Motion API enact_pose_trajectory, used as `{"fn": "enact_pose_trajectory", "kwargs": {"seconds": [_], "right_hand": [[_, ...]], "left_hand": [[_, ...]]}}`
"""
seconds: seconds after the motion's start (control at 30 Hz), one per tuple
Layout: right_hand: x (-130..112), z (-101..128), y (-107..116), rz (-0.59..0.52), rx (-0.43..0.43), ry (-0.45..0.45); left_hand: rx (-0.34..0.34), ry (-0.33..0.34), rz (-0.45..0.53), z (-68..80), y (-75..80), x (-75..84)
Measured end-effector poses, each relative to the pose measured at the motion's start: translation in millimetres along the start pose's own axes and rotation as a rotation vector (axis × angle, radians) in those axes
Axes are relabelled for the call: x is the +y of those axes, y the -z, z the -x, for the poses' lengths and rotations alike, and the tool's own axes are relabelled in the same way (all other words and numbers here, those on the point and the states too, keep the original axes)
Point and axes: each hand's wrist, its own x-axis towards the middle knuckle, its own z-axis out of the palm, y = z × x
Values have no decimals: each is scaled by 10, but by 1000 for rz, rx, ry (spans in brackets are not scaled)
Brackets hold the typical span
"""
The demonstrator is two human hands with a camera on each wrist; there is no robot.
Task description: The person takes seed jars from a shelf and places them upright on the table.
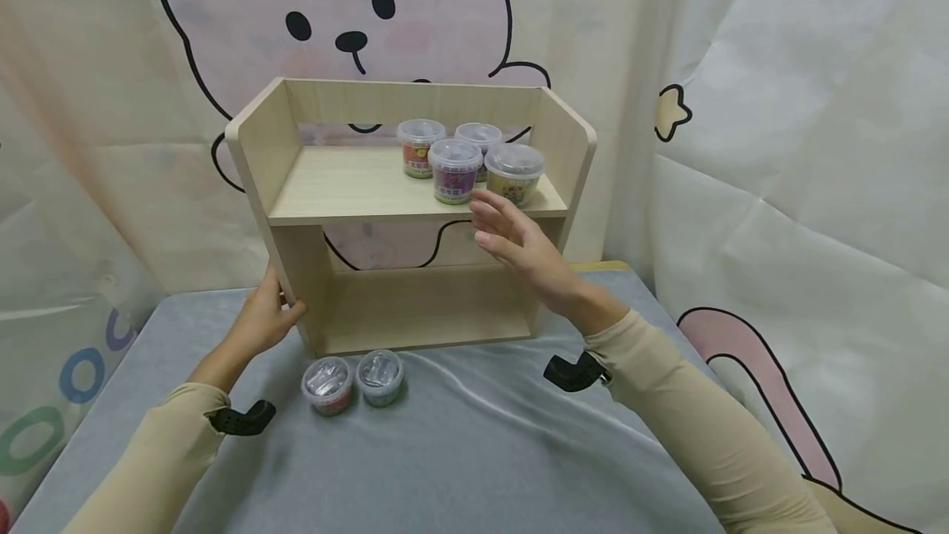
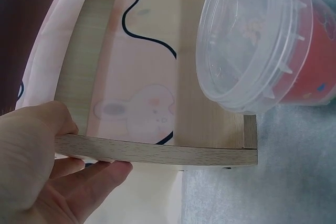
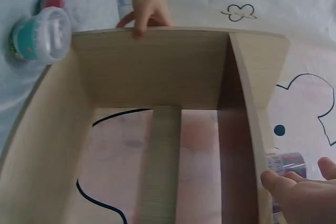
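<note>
1. Nearest you, two small lidded tubs sit on the grey tabletop (image 1: 474, 452) just in front of the wooden shelf unit: the red tub (image 1: 327, 385) on the left and the green tub (image 1: 381, 377) touching it on the right. Neither hand is on them.

2. Your left hand (image 1: 264, 321) grips the near edge of the shelf unit's (image 1: 348, 188) left side panel, low down. In the left wrist view the thumb lies over the panel edge and the fingers (image 2: 100, 174) curl under it, so this hand looks to be steadying the unit.

3. Your right hand (image 1: 522, 250) hovers just in front of the upper board's right end, fingers straight and relaxed, holding nothing. It is close to the yellow tub (image 1: 514, 173) but I cannot tell whether a fingertip touches it.

4. Farther back, four tubs cluster on the right of the upper board: the purple tub (image 1: 455, 170) and yellow tub in front, the orange tub (image 1: 419, 147) and a fourth tub (image 1: 479, 141) behind.

5. My judgement: you are between placements, four tubs shelved and two left. The next move calls for bringing your right hand down to the green tub, closing round its lid rim, and lifting it clear of the board's front edge.
</note>
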Motion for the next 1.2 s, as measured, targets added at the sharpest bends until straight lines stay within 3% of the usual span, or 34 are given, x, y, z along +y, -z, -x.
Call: {"fn": "enact_pose_trajectory", "kwargs": {"seconds": [0.63, 0.97, 1.2], "right_hand": [[-279, -449, 44, -164, 123, -138], [-255, -685, 45, -101, 117, -135], [-246, -814, 25, 43, 143, -155]], "left_hand": [[-23, 18, 15, -1, -6, -18], [-30, 23, 21, -1, -9, -14], [-30, 21, 17, -12, -3, -19]]}}
